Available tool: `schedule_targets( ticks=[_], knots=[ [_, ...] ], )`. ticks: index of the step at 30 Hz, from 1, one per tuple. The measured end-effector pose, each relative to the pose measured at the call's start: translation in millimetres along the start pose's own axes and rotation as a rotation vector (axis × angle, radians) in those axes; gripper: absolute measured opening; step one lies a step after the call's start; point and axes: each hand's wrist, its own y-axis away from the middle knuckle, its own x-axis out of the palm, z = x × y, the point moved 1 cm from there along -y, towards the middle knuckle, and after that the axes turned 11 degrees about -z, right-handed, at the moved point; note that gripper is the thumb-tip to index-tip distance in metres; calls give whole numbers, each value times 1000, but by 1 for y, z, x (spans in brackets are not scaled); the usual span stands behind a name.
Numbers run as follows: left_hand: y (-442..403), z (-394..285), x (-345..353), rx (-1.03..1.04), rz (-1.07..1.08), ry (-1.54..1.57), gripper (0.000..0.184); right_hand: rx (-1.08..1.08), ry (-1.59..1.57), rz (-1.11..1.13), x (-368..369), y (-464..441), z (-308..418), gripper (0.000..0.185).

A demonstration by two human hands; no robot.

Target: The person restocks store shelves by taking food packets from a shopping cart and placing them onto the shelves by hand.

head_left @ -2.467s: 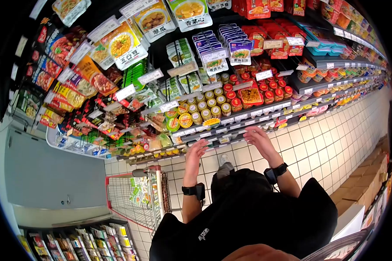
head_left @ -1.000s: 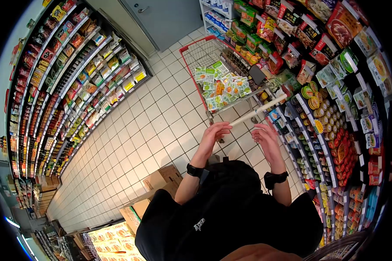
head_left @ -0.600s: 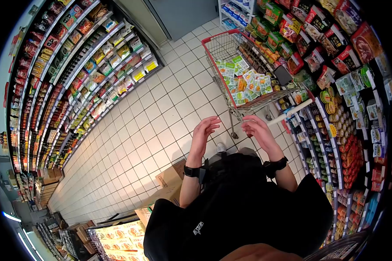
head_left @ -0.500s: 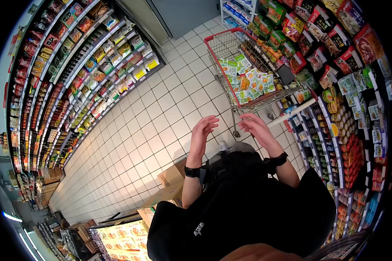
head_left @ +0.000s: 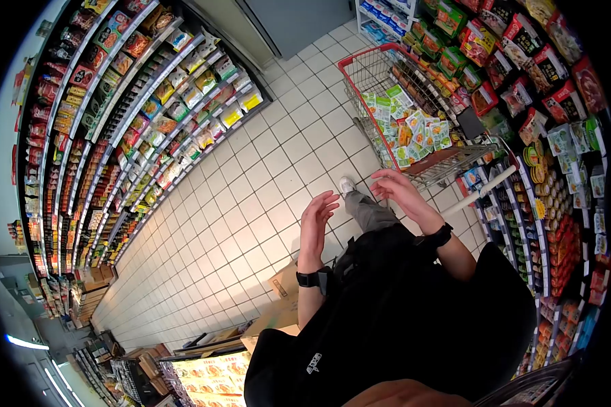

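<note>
My left hand (head_left: 318,220) is raised in front of my body over the tiled floor, its fingers loosely curved and apart, with nothing in it. To the right, my right hand (head_left: 402,195) hovers with its fingers stretched forward, also holding nothing. It is nearest to the shopping cart (head_left: 433,171), which stands just beyond it with a red rim and a pale handle (head_left: 478,192). Inside the cart lie many small green-and-white packets (head_left: 407,129). Neither hand appears to touch the cart. Both wrists wear black bands.
Curved-looking shelves (head_left: 149,108) of packaged food line the left side. More shelves (head_left: 557,203) with packets, jars and cans run along the right, close to the cart. A grey door (head_left: 292,24) is at the far end. Cardboard boxes (head_left: 278,315) sit by my left side.
The view has shifted, so the cart and shelves appear further right. One foot in a white shoe has come forward. Both hands stay raised and hold nothing.
</note>
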Motion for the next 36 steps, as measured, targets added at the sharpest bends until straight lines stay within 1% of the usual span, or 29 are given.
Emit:
schedule_targets(
  ticks=[6, 9, 12, 14, 17, 21, 24, 26, 27, 29, 32, 34, 36],
  knots=[
    [-64, -33, 0, -14, -35, 30, 42, -11, -44, -11, 20, -67, 25, 21],
    [-95, -59, 6, -25, 2, -43, 44, 1, -30, -26, 31, -98, 42, 19],
    [-131, -85, 19, -52, 45, -123, 45, -25, -107, -45, 36, -125, 59, 19],
    [-155, -99, 29, -19, 67, -160, 45, -11, -127, -67, 34, -146, 68, 20],
    [-187, -120, 51, -18, 121, -192, 47, -96, -167, -117, 22, -171, 77, 19],
    [-226, -126, 79, -72, 180, -211, 49, -108, -218, -247, -2, -185, 94, 20],
    [-254, -127, 107, -153, 280, -266, 52, -142, -258, -336, -19, -182, 102, 20],
    [-273, -125, 127, -208, 366, -316, 58, -163, -274, -412, -33, -183, 92, 21],
    [-285, -121, 135, -236, 410, -336, 57, -139, -318, -458, -38, -180, 87, 21],
    [-316, -117, 174, -301, 516, -398, 56, -116, -422, -603, -58, -183, 85, 22],
    [-345, -105, 210, -385, 646, -471, 54, -129, -523, -744, -78, -188, 71, 22],
    [-364, -98, 241, -427, 713, -509, 49, -135, -534, -841, -92, -194, 63, 24],
    [-381, -89, 272, -478, 817, -538, 52, -164, -754, -879, -107, -203, 53, 24]
  ],
)
